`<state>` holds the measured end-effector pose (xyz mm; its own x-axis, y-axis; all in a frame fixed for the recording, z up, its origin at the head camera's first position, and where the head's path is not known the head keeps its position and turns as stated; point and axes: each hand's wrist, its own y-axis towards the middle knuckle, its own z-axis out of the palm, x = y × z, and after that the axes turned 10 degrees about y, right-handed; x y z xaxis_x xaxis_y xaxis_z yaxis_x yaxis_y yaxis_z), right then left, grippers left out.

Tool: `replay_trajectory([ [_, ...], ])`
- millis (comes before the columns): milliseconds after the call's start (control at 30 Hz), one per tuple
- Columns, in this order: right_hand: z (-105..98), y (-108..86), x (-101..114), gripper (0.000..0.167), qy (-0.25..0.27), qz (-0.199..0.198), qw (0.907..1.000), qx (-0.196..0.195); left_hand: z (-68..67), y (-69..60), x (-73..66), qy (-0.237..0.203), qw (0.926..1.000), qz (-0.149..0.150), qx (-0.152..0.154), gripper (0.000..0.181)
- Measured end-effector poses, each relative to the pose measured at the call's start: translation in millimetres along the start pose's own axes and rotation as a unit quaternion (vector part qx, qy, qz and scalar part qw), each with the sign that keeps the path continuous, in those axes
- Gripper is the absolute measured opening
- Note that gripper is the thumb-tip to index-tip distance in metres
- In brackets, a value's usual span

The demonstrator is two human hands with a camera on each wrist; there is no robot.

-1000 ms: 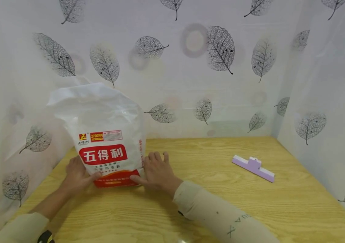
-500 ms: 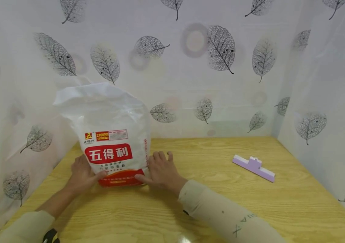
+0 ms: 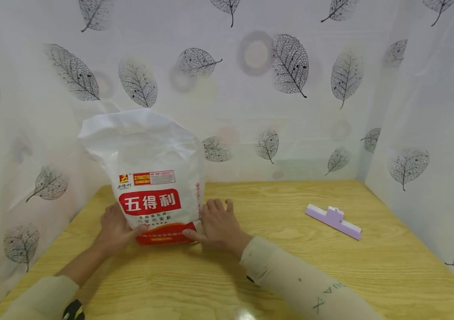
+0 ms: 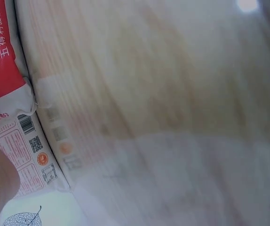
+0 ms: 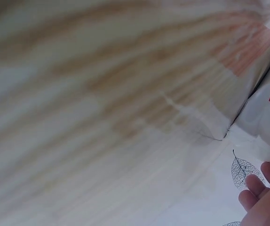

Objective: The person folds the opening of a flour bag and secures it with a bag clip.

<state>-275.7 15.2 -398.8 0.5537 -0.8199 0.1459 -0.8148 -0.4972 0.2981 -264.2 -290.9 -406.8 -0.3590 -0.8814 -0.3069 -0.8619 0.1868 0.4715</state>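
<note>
Landmark: the purple clip (image 3: 334,217), lying on the tabletop (image 3: 271,213). The white bag (image 3: 151,151) stands roughly upright to the left of the clip, well apart from it. The left hand (image 3: 117,226) grips the bag's side away from the clip, thumb across the front. The right hand (image 3: 219,224) holds the side facing the clip, thumb on the lower front corner. Over the last second, bag and hands have shifted together toward the clip, which remains in place. Assessment: bag repositioning is underway; the clip is unused.
</note>
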Motion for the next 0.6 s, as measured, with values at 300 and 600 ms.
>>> replay_trajectory([
  [300, 0, -2.7, -5, 0.085, 0.0, 0.002, 1.0, -0.006, 3.5, 1.3, -6.6, 0.003, 1.0, -0.004, 0.003, 0.075],
  [600, -2, -4.4, -10, 0.086, -0.009, 0.003, 0.9999, -0.007, 5.6, 4.3, -13.2, 0.009, 0.9999, -0.005, 0.001, 0.077],
])
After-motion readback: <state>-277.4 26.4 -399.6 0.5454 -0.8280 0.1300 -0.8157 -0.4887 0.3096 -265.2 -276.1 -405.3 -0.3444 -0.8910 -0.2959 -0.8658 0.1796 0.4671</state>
